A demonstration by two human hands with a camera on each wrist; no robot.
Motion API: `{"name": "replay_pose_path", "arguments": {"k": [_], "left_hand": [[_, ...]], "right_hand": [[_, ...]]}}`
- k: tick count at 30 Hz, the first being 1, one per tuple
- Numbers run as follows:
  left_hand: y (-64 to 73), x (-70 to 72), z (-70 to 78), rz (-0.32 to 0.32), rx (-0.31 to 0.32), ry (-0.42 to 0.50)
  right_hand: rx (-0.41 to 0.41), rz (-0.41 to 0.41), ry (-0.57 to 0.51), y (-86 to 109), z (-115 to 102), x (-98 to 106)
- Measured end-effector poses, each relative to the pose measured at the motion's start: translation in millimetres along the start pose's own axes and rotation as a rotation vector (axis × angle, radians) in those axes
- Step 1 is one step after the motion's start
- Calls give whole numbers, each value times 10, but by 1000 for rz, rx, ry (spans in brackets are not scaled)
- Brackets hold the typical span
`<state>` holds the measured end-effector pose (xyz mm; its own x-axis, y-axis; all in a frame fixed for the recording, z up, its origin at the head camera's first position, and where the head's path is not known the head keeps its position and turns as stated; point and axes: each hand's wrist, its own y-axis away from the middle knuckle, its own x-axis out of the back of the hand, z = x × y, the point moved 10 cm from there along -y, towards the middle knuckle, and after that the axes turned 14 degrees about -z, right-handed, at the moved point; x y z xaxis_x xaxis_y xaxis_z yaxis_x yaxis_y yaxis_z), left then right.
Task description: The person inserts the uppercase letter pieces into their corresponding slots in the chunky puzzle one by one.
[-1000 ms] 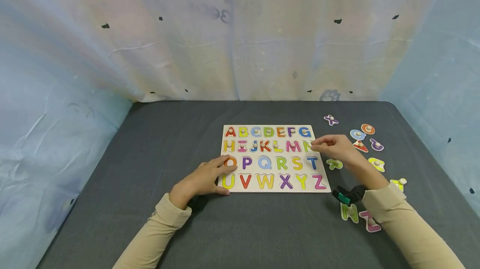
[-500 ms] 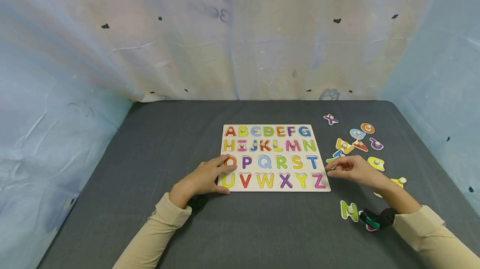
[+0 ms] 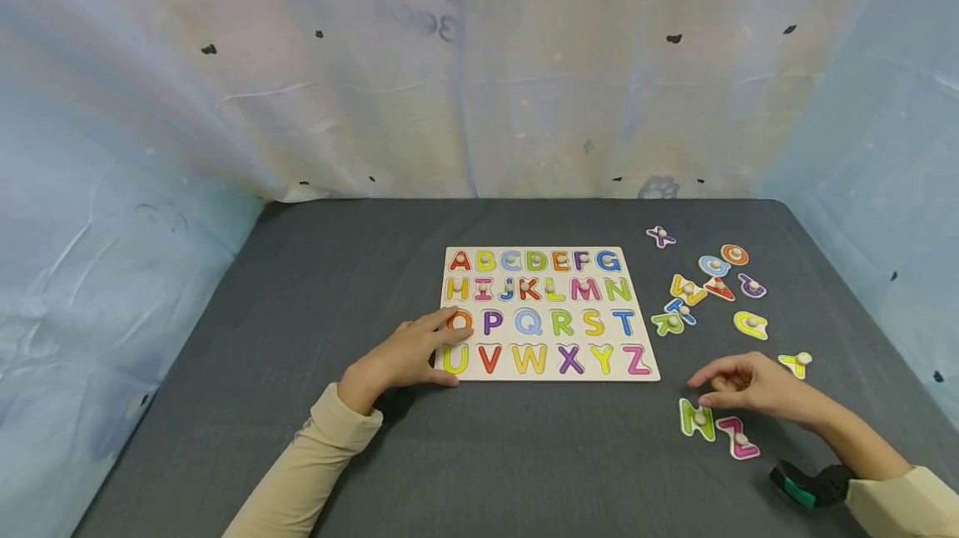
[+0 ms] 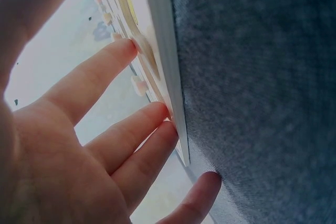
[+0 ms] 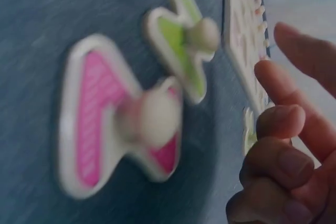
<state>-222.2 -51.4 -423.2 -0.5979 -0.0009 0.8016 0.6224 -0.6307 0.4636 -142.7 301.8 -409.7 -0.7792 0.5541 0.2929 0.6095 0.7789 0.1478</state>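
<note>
A wooden alphabet puzzle board (image 3: 644, 338) lies flat on the dark cloth. Its first row and most of the second carry knobbed letters. My left hand (image 3: 408, 352) rests on the board's left edge, fingers spread over the O and U places; in the left wrist view, fingertips touch the board's edge. My right hand (image 3: 760, 388) hovers just above the green N piece (image 3: 698, 420), thumb and index finger apart, nothing between them. Beside the N lies the pink Z piece (image 3: 738, 439), its round knob large in the right wrist view.
Right of the board lie loose knobbed letters, among them a green R (image 3: 668, 322), blue T (image 3: 680, 311), orange W (image 3: 688, 289), red V (image 3: 719, 288), yellow U (image 3: 751, 324) and yellow Y (image 3: 796, 364). A purple X (image 3: 661, 236) lies farther back. Printed sheeting surrounds the table.
My right hand has moved from the board's N place, past the board's right edge, toward the front right, uncovering the loose W, T and R. The left hand stays in place.
</note>
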Motion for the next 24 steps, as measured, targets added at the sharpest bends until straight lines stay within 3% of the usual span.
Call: {"name": "replay_pose_path", "arguments": {"k": [6, 16, 20, 24], "left_hand": [[-6, -10, -5, -1, 1, -2], [1, 12, -7, 12, -4, -11], [12, 22, 8, 17, -7, -16], [17, 29, 23, 14, -7, -10]], "right_hand": [[-11, -65, -57, 186, 147, -68], [54, -109, -84, 348, 213, -157], [40, -44, 14, 355, 206, -102], [-22, 125, 154, 341, 173, 31]]}}
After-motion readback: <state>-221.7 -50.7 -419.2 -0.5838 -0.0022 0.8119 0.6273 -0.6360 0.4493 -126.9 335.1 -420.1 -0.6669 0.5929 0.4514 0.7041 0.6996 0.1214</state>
